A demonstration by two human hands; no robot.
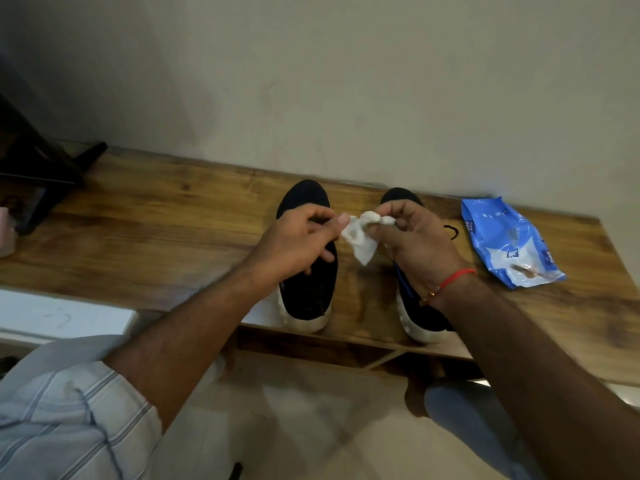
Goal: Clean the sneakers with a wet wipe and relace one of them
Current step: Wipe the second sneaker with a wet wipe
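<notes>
We see the left hand (298, 237) and right hand (415, 233) each grip the white wet wipe (360, 237) (crumpled), held above two black sneakers (306, 271) on the wooden surface (156, 230).

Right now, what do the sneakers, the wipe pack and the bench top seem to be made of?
Sneakers: matte black uppers, probably knit or fabric, on white, likely rubber soles that look scuffed.
Wipe pack: glossy blue plastic film, crinkled and catching light.
Bench top: brown wood grain with knots and a slight sheen; whether laminate or solid wood cannot be told.
</notes>
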